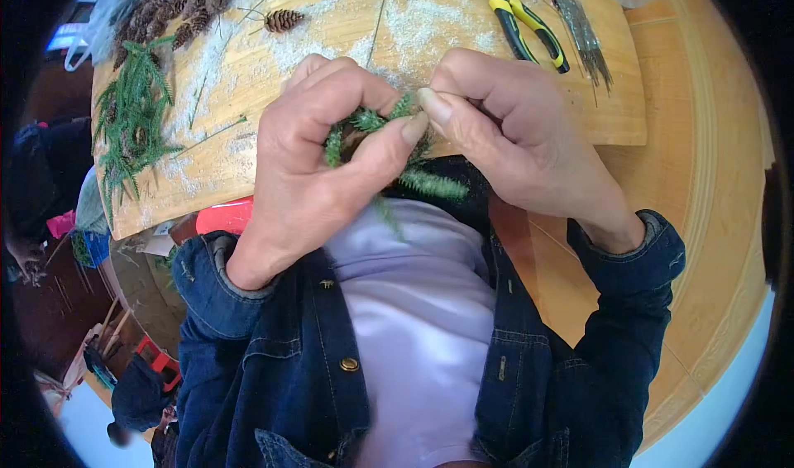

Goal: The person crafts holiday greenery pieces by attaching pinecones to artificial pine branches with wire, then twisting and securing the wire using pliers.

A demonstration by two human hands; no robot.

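My left hand (327, 141) is closed in a pinch around a green artificial evergreen sprig (434, 184), in front of my chest at the table's near edge. Some needles stick out between its fingers, and other branches hang below the thumb. My right hand (517, 129) is pinched, thumb against finger, right beside the left fingertips at the top of the sprig. Whatever lies between the right fingertips is too small and covered to make out.
On the wooden table (616, 112) are white flakes, a pinecone (284, 21), heaped pinecones (161, 13) and green sprigs (136, 125). Yellow-black pliers (533, 30) and a bundle of thin wires (585, 42) lie at the right. Another person (141, 393) shows at lower left.
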